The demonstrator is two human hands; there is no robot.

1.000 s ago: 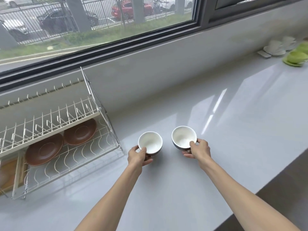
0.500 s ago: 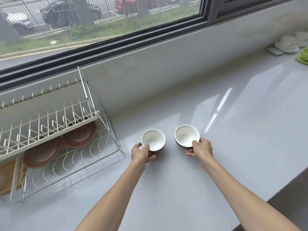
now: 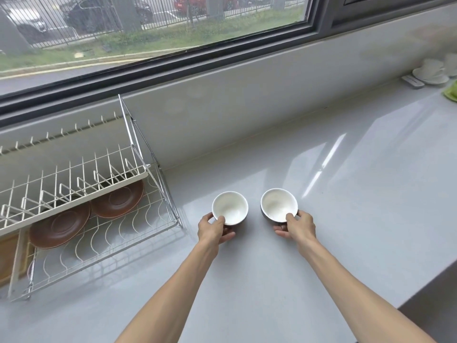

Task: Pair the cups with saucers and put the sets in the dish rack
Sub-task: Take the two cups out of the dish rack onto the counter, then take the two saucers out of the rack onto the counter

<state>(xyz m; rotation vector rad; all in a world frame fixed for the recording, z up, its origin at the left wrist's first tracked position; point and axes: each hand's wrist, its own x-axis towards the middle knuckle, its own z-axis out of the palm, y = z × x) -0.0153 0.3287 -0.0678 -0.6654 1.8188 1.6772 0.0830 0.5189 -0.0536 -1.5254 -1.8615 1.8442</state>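
Two cups, brown outside and white inside, are held upright just over the grey counter. My left hand (image 3: 214, 229) grips the left cup (image 3: 230, 207) at its near side. My right hand (image 3: 298, 226) grips the right cup (image 3: 279, 203) the same way. To the left stands a two-tier wire dish rack (image 3: 158, 184). Two brown saucers lie flat on its lower shelf: one (image 3: 118, 201) toward the right end, the other (image 3: 59, 226) left of it, partly under the upper tier.
The counter (image 3: 346, 194) runs right along a window wall. At the far right stand white cups on white saucers (image 3: 430, 73), a small flat grey object (image 3: 412, 81) and a green dish (image 3: 451, 91). The counter's front edge drops off at lower right.
Both hands keep their hold on the cups, which have drifted slightly left toward the rack. The view has shifted, so the far-right dishes sit closer to the frame edge.
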